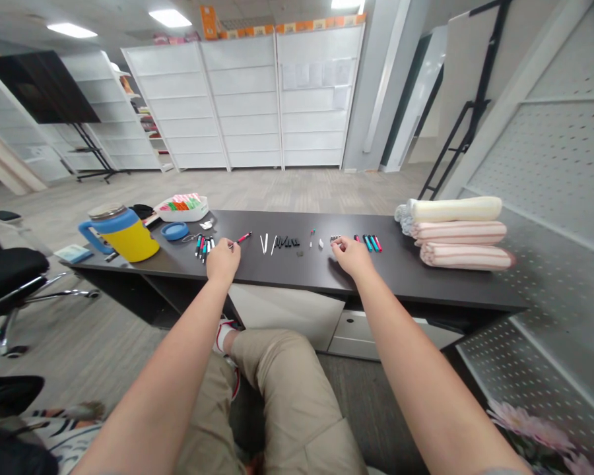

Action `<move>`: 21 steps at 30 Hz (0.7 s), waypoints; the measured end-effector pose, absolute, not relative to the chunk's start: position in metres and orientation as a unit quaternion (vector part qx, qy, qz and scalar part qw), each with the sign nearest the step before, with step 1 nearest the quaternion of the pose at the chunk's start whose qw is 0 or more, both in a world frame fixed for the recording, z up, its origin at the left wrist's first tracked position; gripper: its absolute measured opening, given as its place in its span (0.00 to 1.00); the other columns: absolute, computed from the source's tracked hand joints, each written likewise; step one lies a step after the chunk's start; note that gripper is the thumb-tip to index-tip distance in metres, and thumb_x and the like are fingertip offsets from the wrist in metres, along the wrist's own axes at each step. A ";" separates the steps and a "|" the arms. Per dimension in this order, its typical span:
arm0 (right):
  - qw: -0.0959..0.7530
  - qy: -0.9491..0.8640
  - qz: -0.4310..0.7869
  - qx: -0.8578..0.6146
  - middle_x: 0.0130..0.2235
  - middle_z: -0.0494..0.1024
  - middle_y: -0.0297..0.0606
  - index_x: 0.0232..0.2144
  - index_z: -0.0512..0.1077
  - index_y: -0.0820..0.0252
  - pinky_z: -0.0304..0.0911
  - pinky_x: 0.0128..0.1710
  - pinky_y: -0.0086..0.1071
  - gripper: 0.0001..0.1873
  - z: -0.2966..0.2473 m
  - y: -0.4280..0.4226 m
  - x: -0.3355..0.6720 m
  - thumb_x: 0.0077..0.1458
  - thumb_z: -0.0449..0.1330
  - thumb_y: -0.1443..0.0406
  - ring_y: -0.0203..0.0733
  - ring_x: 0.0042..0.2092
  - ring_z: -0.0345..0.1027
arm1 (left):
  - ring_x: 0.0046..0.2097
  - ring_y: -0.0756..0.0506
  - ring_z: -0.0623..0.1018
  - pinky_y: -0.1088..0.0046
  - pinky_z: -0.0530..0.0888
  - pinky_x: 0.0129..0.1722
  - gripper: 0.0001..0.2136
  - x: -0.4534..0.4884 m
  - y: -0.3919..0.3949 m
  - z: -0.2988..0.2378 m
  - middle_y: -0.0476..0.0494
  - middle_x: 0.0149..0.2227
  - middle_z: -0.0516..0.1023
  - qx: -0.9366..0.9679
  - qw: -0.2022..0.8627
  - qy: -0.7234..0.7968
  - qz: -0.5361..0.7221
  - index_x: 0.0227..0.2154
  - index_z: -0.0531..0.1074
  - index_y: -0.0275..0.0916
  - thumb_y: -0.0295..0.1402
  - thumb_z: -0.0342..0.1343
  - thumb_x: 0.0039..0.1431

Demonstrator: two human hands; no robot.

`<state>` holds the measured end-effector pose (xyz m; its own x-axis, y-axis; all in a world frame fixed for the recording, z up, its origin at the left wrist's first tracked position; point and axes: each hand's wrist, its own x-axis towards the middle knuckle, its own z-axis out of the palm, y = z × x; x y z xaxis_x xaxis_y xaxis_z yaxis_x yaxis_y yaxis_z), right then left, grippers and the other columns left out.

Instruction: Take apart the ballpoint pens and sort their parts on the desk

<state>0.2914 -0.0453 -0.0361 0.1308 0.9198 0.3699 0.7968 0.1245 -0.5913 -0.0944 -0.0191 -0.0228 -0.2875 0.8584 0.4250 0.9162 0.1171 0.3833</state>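
My left hand [223, 258] rests on the dark table [287, 270], fingers curled round the end of a red-pink pen [243, 237] that points up and right. Just left of it lie several assembled pens [203, 245]. My right hand [351, 254] is closed in a pinch by a small black pen part [335, 238]. Beyond it lie coloured pens [371, 243]. Between my hands are white pen tubes [265, 243], black caps [288, 242] and tiny loose parts [317, 241].
A yellow jug with a blue handle [123, 234], a blue lid [175, 231] and a white tray of coloured items [183, 208] stand at the table's left. Rolled towels [458, 232] are stacked at the right. An office chair [10, 280] is on the left.
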 end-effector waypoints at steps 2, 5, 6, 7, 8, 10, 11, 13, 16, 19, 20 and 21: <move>0.362 -0.655 0.084 -0.658 0.31 0.81 0.36 0.38 0.79 0.55 0.57 0.33 0.33 0.12 -0.036 -0.045 0.291 0.61 0.58 0.57 0.41 0.32 0.72 | 0.45 0.34 0.81 0.60 0.74 0.45 0.14 -0.095 -0.019 -0.023 0.36 0.40 0.83 -0.596 0.046 -0.745 -0.296 0.44 0.75 0.42 0.42 0.49 0.67; 0.358 -0.656 0.087 -0.659 0.31 0.81 0.36 0.39 0.79 0.56 0.57 0.33 0.33 0.13 -0.036 -0.046 0.291 0.62 0.58 0.57 0.41 0.32 0.71 | 0.45 0.34 0.81 0.60 0.74 0.46 0.14 -0.095 -0.019 -0.024 0.35 0.41 0.83 -0.598 0.045 -0.744 -0.294 0.45 0.75 0.41 0.42 0.48 0.68; 0.359 -0.656 0.088 -0.658 0.31 0.81 0.36 0.39 0.79 0.56 0.57 0.33 0.33 0.13 -0.036 -0.046 0.292 0.62 0.58 0.57 0.41 0.32 0.71 | 0.45 0.34 0.81 0.61 0.74 0.46 0.15 -0.095 -0.019 -0.025 0.35 0.41 0.83 -0.598 0.046 -0.745 -0.293 0.45 0.75 0.41 0.42 0.48 0.68; 0.362 -0.655 0.089 -0.658 0.31 0.81 0.36 0.40 0.79 0.56 0.57 0.33 0.33 0.13 -0.037 -0.046 0.292 0.62 0.58 0.57 0.41 0.32 0.71 | 0.45 0.34 0.81 0.61 0.74 0.45 0.15 -0.095 -0.019 -0.025 0.35 0.41 0.83 -0.598 0.049 -0.745 -0.292 0.45 0.75 0.41 0.42 0.48 0.68; 0.363 -0.654 0.089 -0.657 0.32 0.81 0.36 0.40 0.79 0.56 0.57 0.33 0.33 0.14 -0.037 -0.046 0.292 0.62 0.57 0.57 0.41 0.32 0.71 | 0.45 0.34 0.81 0.61 0.74 0.45 0.15 -0.095 -0.019 -0.026 0.35 0.41 0.83 -0.598 0.054 -0.745 -0.292 0.44 0.75 0.41 0.42 0.48 0.68; 0.364 -0.655 0.088 -0.657 0.32 0.81 0.36 0.40 0.79 0.56 0.57 0.33 0.32 0.14 -0.038 -0.046 0.292 0.63 0.57 0.57 0.41 0.32 0.71 | 0.44 0.34 0.81 0.61 0.74 0.44 0.15 -0.095 -0.019 -0.027 0.36 0.40 0.83 -0.599 0.064 -0.743 -0.292 0.44 0.76 0.41 0.42 0.48 0.68; 0.362 -0.656 0.087 -0.656 0.32 0.81 0.36 0.40 0.79 0.56 0.57 0.33 0.32 0.14 -0.038 -0.046 0.292 0.63 0.57 0.56 0.41 0.32 0.71 | 0.44 0.34 0.81 0.62 0.74 0.44 0.15 -0.095 -0.019 -0.027 0.36 0.40 0.83 -0.600 0.068 -0.741 -0.292 0.44 0.76 0.41 0.42 0.48 0.67; 0.360 -0.657 0.086 -0.656 0.32 0.81 0.36 0.40 0.79 0.56 0.57 0.33 0.32 0.14 -0.038 -0.046 0.292 0.63 0.57 0.57 0.41 0.32 0.71 | 0.43 0.35 0.81 0.62 0.74 0.43 0.15 -0.095 -0.020 -0.025 0.36 0.39 0.83 -0.602 0.073 -0.738 -0.296 0.43 0.76 0.41 0.43 0.48 0.68; 0.358 -0.658 0.086 -0.657 0.32 0.82 0.36 0.39 0.79 0.56 0.57 0.34 0.32 0.13 -0.036 -0.048 0.290 0.62 0.57 0.57 0.41 0.33 0.72 | 0.43 0.36 0.81 0.63 0.73 0.44 0.16 -0.094 -0.023 -0.021 0.37 0.38 0.83 -0.603 0.069 -0.735 -0.303 0.44 0.76 0.41 0.43 0.47 0.69; 0.356 -0.661 0.085 -0.655 0.34 0.82 0.38 0.40 0.80 0.57 0.58 0.34 0.32 0.13 -0.034 -0.051 0.290 0.62 0.58 0.58 0.42 0.35 0.73 | 0.43 0.36 0.81 0.64 0.72 0.43 0.16 -0.092 -0.027 -0.017 0.38 0.37 0.83 -0.598 0.066 -0.737 -0.306 0.44 0.76 0.41 0.44 0.47 0.69; 0.356 -0.661 0.085 -0.655 0.34 0.82 0.38 0.40 0.80 0.57 0.58 0.35 0.32 0.14 -0.034 -0.052 0.290 0.62 0.57 0.57 0.42 0.36 0.73 | 0.43 0.36 0.81 0.64 0.72 0.43 0.16 -0.092 -0.028 -0.015 0.38 0.37 0.82 -0.596 0.067 -0.738 -0.311 0.44 0.76 0.41 0.44 0.47 0.69; 0.356 -0.661 0.085 -0.655 0.35 0.82 0.38 0.40 0.79 0.57 0.58 0.35 0.32 0.14 -0.034 -0.052 0.291 0.63 0.57 0.57 0.43 0.36 0.73 | 0.43 0.37 0.81 0.65 0.72 0.43 0.16 -0.091 -0.030 -0.014 0.38 0.37 0.82 -0.593 0.069 -0.736 -0.318 0.44 0.76 0.41 0.44 0.47 0.69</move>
<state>0.2906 -0.0524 -0.0339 0.1104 0.9265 0.3597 0.8052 0.1288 -0.5788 -0.0912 -0.0297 -0.0144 -0.2863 0.8299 0.4788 0.9175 0.0935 0.3867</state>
